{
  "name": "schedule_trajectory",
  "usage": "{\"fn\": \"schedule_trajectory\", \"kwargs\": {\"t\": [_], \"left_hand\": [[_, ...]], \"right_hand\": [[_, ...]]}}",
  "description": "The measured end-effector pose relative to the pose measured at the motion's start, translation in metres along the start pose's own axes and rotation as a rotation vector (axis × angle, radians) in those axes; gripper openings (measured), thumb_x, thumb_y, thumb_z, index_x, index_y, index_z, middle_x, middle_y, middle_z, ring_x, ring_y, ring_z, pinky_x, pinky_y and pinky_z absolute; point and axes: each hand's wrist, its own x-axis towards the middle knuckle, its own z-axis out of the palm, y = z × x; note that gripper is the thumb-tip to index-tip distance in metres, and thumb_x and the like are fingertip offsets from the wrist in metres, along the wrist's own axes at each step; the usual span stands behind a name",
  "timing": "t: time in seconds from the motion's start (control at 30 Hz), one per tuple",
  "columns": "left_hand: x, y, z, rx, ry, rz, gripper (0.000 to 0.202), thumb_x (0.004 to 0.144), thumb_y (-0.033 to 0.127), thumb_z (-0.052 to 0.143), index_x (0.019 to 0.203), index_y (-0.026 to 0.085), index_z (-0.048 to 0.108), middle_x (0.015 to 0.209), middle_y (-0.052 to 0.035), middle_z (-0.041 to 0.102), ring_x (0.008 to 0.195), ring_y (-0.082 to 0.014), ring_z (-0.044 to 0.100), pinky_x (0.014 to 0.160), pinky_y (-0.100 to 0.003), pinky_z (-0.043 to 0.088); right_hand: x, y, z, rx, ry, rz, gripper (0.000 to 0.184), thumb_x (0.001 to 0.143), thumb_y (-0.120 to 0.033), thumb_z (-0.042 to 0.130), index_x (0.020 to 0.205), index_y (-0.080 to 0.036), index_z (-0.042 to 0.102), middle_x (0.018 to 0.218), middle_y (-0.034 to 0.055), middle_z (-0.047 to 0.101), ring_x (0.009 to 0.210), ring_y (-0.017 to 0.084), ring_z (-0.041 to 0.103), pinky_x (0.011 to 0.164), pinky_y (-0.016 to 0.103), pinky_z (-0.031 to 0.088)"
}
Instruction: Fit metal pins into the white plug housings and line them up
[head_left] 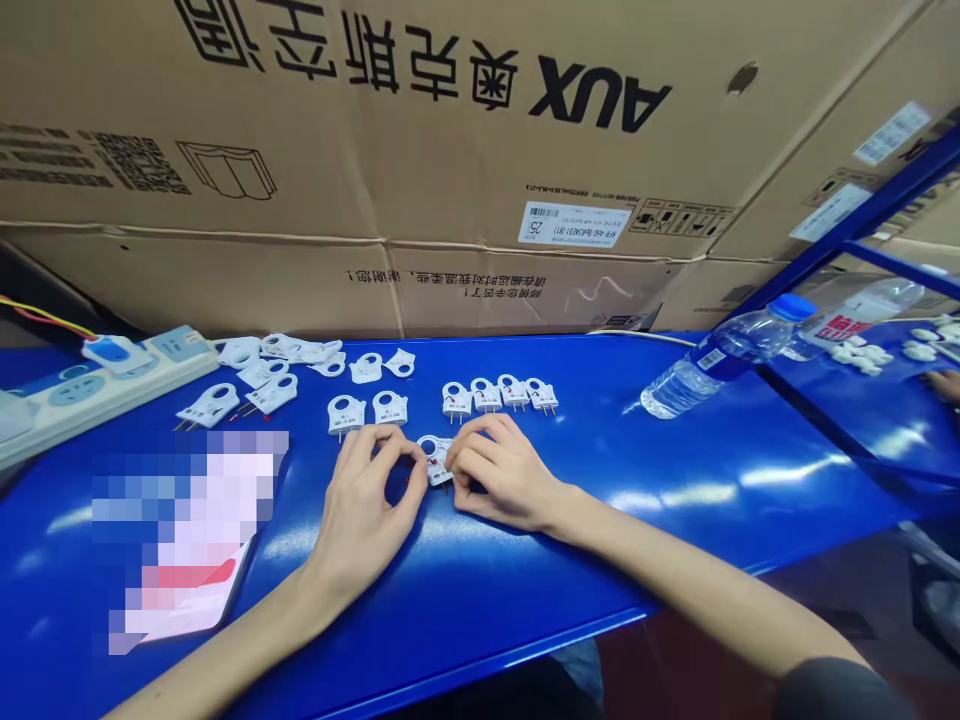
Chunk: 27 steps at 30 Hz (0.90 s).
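A white plug housing [436,462] with a round hole and a small red part lies between my hands on the blue table. My left hand [375,490] pinches its left edge with thumb and forefinger. From the right, my right hand [502,470] closes on the same housing, its curled fingers covering the right side. Beyond my right hand is a row of several similar housings [486,394] with metal pins and red parts. Two more housings [390,408] sit just past my left hand. Further left, a loose pile of white housings and covers [281,358] is spread out.
A power strip [161,365] with a plug in it lies at left. In front of it is a blurred-out phone-like object [210,540]. A water bottle [720,355] lies tilted at right, by a blue metal frame [847,215]. Large cardboard boxes [420,200] stand behind the table.
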Motion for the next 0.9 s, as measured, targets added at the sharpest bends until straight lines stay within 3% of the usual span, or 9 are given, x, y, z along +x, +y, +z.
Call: {"fn": "schedule_trajectory", "kwargs": {"t": [0.3,0.53,0.7,0.9], "left_hand": [[0.000,0.000,0.000,-0.008,0.007,0.031,0.008,0.097,0.027,0.054,0.095,0.023,0.061,0.104,-0.0060,0.062,0.104,-0.0255,0.059,0.095,-0.045,0.049],[-0.002,0.000,0.000,0.010,0.005,0.014,0.011,0.099,0.029,0.051,0.105,0.023,0.057,0.110,-0.0069,0.064,0.108,-0.0264,0.060,0.097,-0.045,0.048],[-0.003,-0.002,0.000,0.057,-0.050,-0.002,0.010,0.093,0.021,0.047,0.102,0.023,0.053,0.106,-0.0073,0.064,0.106,-0.0280,0.059,0.092,-0.045,0.047],[-0.006,-0.004,0.001,0.147,-0.137,-0.015,0.010,0.092,0.020,0.045,0.097,0.023,0.053,0.099,-0.0053,0.065,0.096,-0.0266,0.059,0.082,-0.042,0.043]], "right_hand": [[0.002,-0.002,-0.003,0.055,0.048,0.016,0.018,0.091,-0.013,0.058,0.077,-0.024,0.055,0.097,0.0015,0.075,0.109,0.023,0.061,0.093,0.039,0.048],[0.004,-0.002,-0.003,0.127,0.129,0.091,0.021,0.090,-0.014,0.060,0.074,-0.024,0.050,0.097,-0.0007,0.076,0.104,0.020,0.061,0.091,0.038,0.047],[0.012,0.000,0.002,0.190,0.246,0.171,0.021,0.088,-0.012,0.062,0.076,-0.024,0.050,0.098,-0.0007,0.076,0.102,0.020,0.062,0.092,0.038,0.046],[0.030,0.003,0.010,0.200,0.206,0.290,0.019,0.089,-0.015,0.065,0.077,-0.023,0.054,0.103,0.0003,0.076,0.107,0.022,0.060,0.097,0.040,0.042]]}}
